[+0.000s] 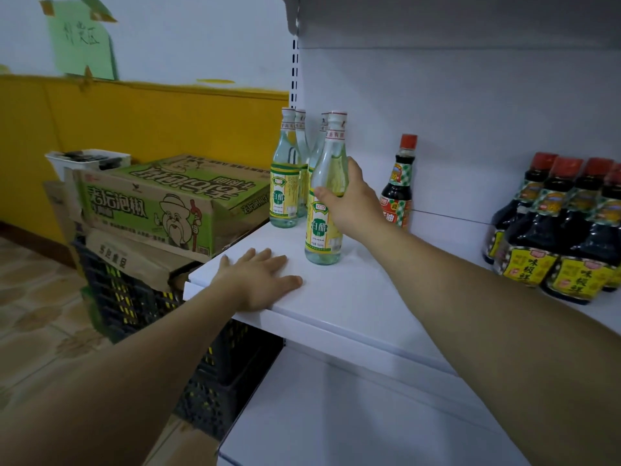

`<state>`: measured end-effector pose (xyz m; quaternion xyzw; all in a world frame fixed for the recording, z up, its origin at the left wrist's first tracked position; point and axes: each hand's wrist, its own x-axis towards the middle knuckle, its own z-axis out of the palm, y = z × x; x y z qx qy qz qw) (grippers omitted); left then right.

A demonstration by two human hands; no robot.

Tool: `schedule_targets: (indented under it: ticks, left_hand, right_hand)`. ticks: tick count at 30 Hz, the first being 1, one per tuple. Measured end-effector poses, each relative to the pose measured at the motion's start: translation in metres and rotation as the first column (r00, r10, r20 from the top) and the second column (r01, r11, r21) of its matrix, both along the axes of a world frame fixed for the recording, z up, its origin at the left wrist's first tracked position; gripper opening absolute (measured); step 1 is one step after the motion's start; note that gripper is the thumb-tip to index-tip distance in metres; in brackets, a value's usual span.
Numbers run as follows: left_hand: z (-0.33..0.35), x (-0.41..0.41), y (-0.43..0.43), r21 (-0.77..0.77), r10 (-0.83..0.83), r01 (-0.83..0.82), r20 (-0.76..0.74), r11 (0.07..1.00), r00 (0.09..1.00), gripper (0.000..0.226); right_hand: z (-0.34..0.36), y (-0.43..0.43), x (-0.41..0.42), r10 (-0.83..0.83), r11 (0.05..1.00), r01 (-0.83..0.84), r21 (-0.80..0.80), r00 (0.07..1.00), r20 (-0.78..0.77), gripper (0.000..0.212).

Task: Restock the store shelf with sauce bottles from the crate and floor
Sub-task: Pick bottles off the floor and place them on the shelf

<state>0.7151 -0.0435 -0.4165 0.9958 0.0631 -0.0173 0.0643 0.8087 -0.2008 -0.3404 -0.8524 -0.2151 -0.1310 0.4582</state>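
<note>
Four clear bottles (285,183) with green-and-yellow labels stand upright at the left end of the white shelf (353,304). The right hand (353,200) grips the front bottle (317,230), which stands nearest the shelf's edge with its base on the board. The thumb (322,193) crosses the front of the glass just above the label and the other fingers curl round the far side, so the hand is closed narrowly about the body below the shoulder. The other three bottles stand close behind and to the left, near the slotted upright. The left hand (258,280) lies palm down on the shelf's front left corner, its fingers straight and slightly spread, pressing on the board and holding nothing; it is near the front bottle but apart from it. Right of the right hand one dark bottle (398,190) with a red cap stands against the back panel. Farther right is a cluster of dark bottles (554,230) with yellow labels. Left of the shelf, a green carton (168,203) rests on a flattened box atop a black crate (134,297) on the tiled floor.
</note>
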Motion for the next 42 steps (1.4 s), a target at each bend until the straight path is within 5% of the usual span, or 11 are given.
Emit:
schedule_targets:
  ticks: [42]
  left_hand:
    - [-0.009,0.001,0.005,-0.075,0.007,-0.001,0.086,0.997,0.996,0.072]
  right_hand:
    - [-0.011,0.067,0.095,-0.145,0.989,0.145,-0.023,0.989,0.017,0.074]
